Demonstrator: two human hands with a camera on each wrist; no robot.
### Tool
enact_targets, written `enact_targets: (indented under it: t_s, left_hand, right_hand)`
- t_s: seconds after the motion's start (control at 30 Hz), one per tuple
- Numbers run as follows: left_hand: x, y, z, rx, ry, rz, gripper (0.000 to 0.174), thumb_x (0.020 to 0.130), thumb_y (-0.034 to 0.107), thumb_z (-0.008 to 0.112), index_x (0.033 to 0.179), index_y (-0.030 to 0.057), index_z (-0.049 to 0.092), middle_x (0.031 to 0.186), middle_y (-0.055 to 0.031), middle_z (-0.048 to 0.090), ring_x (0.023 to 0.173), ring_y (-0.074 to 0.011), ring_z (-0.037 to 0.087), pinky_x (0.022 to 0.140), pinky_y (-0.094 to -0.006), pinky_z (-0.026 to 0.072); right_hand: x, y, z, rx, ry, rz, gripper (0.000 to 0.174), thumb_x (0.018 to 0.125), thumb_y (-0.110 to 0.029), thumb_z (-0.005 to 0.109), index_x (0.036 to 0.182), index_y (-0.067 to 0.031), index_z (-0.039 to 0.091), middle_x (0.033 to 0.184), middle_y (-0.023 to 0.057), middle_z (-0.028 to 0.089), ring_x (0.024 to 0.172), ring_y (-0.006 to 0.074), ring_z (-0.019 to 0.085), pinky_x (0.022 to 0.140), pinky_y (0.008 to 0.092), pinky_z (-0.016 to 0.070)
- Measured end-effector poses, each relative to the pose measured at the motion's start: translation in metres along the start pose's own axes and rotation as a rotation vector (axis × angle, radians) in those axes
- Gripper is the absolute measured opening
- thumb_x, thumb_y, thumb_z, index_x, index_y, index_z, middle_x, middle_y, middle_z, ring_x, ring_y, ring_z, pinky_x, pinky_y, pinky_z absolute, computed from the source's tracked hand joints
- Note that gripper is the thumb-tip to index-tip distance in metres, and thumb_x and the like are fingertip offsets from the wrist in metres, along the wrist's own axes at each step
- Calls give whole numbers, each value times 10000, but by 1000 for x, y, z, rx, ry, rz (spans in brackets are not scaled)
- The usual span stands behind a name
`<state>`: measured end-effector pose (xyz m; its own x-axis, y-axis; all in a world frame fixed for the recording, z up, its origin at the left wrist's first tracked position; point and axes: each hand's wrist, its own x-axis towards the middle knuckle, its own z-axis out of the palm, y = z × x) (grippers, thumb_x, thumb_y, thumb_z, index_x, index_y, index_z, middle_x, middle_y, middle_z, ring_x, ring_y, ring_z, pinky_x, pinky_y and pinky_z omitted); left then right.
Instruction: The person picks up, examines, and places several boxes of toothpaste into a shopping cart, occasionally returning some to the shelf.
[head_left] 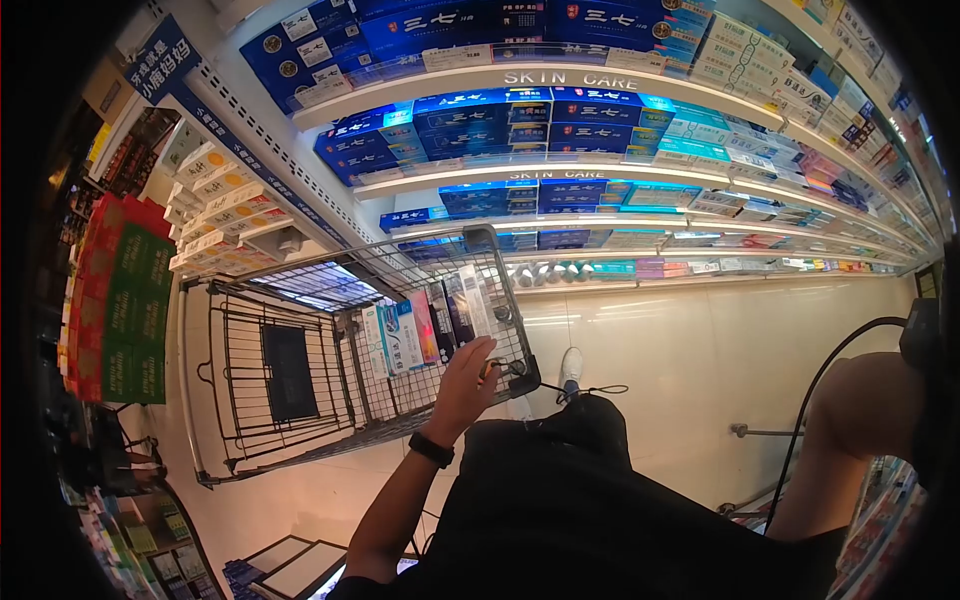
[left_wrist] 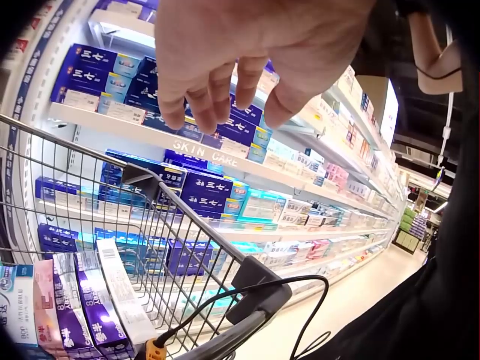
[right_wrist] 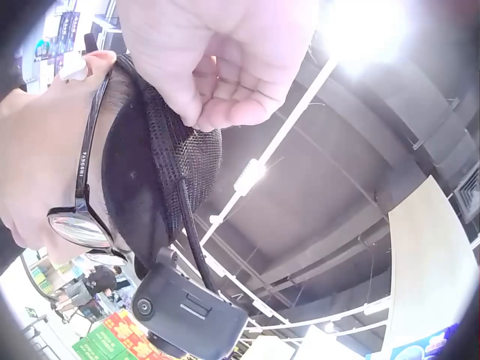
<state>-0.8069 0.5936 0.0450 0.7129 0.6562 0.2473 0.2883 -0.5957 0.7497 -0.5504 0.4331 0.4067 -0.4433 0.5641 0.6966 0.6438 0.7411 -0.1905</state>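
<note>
My left hand [head_left: 465, 385] hangs over the cart's [head_left: 385, 432] front corner, near a cable. In the left wrist view the fingers of this hand [left_wrist: 251, 60] are loosely bent, holding nothing. Inside the cart stand several boxes: a long white one [head_left: 473, 300], dark purple ones [left_wrist: 99, 304], a pink one [head_left: 424, 325] and a blue-and-white one [head_left: 400, 340]. My right hand [right_wrist: 225, 64] is raised at the mesh cap [right_wrist: 196, 154], fingers curled and thumb near the index fingertip; whether cap fabric is between them cannot be seen.
Shelves [head_left: 570, 78] of blue, teal and pink boxes rise past the cart. White boxes [head_left: 225, 190] are stacked on the left, with red and green cartons [head_left: 138, 310] beyond. A black camera [right_wrist: 187, 307] sits on the cap's front. Pale floor [head_left: 680, 370] lies right of the cart.
</note>
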Motion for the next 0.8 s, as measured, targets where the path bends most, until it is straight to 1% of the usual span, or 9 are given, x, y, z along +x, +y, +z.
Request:
enact_targets:
  t_s: [0.13, 0.3, 0.4, 0.57, 0.8]
  left_hand:
    - [1, 2, -3, -3, -10, -13, 435, 822, 27, 651, 1240, 26, 533, 1246, -162, 543, 1150, -337, 533, 972, -391, 447]
    - [-2, 0, 1, -30, 8, -21, 430, 818, 21, 645, 1231, 1, 528, 1242, -166, 538, 1151, -339, 528, 974, -396, 445]
    - [-4, -1, 0, -2, 21, -10, 426, 819, 19, 645, 1228, 3, 530, 1239, -165, 540, 1151, -338, 527, 967, -397, 450]
    - [-7, -2, 1, 0, 42, -49, 418, 823, 20, 649, 1225, 7, 536, 1233, -162, 544, 1144, -333, 533, 963, -390, 454]
    - [-4, 11, 9, 56, 38, -85, 418, 823, 26, 655, 1224, 12, 539, 1222, -163, 556, 1136, -332, 543, 955, -389, 464]
  right_hand:
    - [5, 1, 1, 19, -12, -6, 308, 961, -263, 517, 1065, 7, 623, 799, 116, 586, 635, 178, 523, 548, 293, 420]
    - [2, 2, 6, 37, -13, -11, 309, 959, -267, 521, 1061, 6, 626, 796, 115, 589, 632, 179, 526, 545, 293, 420]
    - [3, 8, 7, 60, 9, -37, 310, 958, -269, 524, 1059, 5, 627, 794, 115, 590, 630, 179, 527, 544, 293, 420]
    - [0, 12, 1, 85, 36, -77, 311, 956, -273, 528, 1055, 4, 630, 791, 114, 592, 628, 179, 530, 541, 293, 420]
    - [-13, 22, -13, 117, 95, -141, 312, 954, -278, 535, 1049, 3, 633, 786, 113, 596, 624, 180, 533, 538, 294, 421]
